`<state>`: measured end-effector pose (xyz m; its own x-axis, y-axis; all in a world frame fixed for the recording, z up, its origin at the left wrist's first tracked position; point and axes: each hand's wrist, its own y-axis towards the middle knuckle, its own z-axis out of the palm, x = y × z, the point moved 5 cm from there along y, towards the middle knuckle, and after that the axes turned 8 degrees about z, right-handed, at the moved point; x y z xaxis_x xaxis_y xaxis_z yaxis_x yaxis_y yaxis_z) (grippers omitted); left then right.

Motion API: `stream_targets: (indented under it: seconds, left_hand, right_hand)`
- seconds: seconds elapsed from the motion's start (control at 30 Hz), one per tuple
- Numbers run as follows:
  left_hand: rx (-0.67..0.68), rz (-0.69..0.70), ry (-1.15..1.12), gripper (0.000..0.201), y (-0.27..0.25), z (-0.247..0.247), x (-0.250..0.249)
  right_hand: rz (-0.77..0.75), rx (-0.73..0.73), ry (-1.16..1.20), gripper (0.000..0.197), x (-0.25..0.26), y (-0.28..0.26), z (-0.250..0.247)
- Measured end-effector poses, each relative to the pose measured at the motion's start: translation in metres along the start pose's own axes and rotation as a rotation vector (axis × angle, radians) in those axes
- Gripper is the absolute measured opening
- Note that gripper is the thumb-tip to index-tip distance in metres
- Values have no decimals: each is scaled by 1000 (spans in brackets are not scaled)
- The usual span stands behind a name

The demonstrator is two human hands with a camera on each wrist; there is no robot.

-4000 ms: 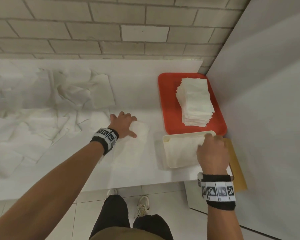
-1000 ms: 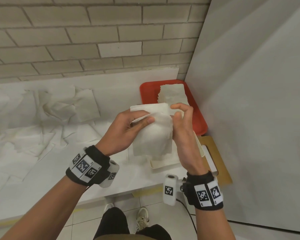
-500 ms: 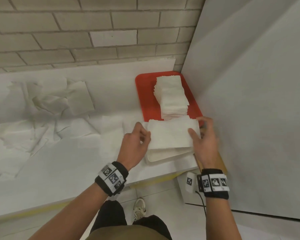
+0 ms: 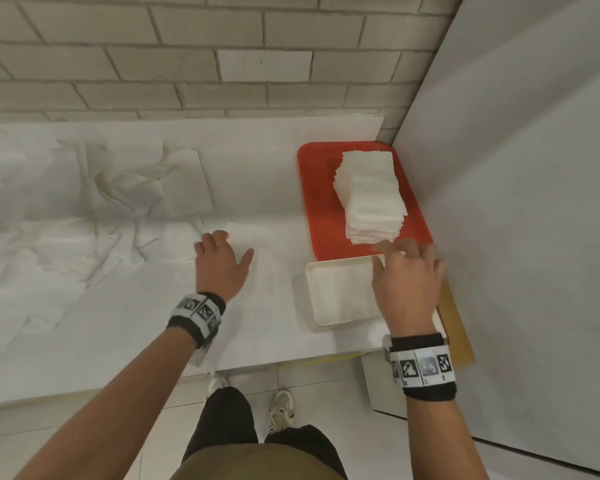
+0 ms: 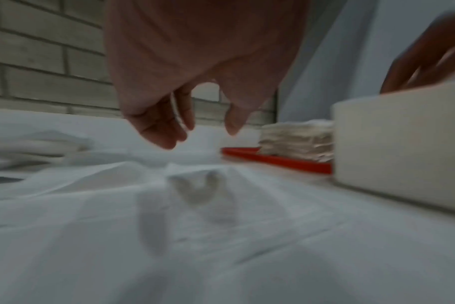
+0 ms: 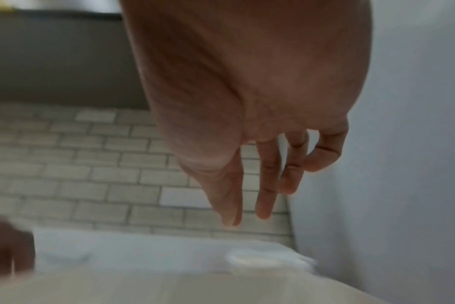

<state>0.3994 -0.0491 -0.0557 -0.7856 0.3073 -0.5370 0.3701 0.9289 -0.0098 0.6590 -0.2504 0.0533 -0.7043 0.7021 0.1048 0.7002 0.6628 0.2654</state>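
My left hand (image 4: 222, 261) hovers open, fingers loosely bent, just over a flat white napkin (image 4: 257, 258) on the white table; the left wrist view shows my left hand (image 5: 200, 133) casting its shadow on the napkin (image 5: 195, 195) below. My right hand (image 4: 406, 275) is open with straight fingers over the right end of a cream tray (image 4: 340, 292) and holds nothing. In the right wrist view my right hand (image 6: 249, 220) hangs above the blurred cream tray (image 6: 169, 288). Beyond it a red tray (image 4: 319, 209) carries a tall stack of folded napkins (image 4: 371, 195).
Several loose, crumpled napkins (image 4: 101, 202) cover the left part of the table. A brick wall (image 4: 222, 64) runs along the back and a grey panel (image 4: 516, 202) closes off the right side. A brown board (image 4: 458, 327) lies at the table's right edge.
Both hands let go of the folded napkin they were laying on the cream tray. My left hand moved left over the flat napkin; my right hand lifted over the tray's right end.
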Motion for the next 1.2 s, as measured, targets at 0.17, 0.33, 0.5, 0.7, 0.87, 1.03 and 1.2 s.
stream_targets:
  seconds: [0.17, 0.33, 0.5, 0.7, 0.87, 1.03, 1.2]
  left_hand:
    - [226, -265, 13, 105, 29, 19, 28]
    - [180, -155, -146, 41, 34, 28, 35]
    - [75, 81, -292, 41, 13, 6, 33]
    - [139, 392, -411, 31, -6, -60, -22]
    - [318, 627, -516, 16, -35, -102, -104]
    - [449, 660, -640, 34, -43, -105, -158]
    - [397, 461, -589, 51, -40, -70, -152]
  right_hand:
    - [-133, 247, 503, 20, 122, -22, -4]
    - [-97, 445, 519, 44, 187, -23, 51]
    - [-257, 612, 551, 111, 198, 4, 87]
    - [-306, 836, 813, 71, 170, 27, 43]
    - [-196, 947, 1148, 97, 110, 20, 0]
    - [23, 1028, 1543, 77, 64, 8, -12]
    - [257, 628, 1251, 47, -13, 7, -10]
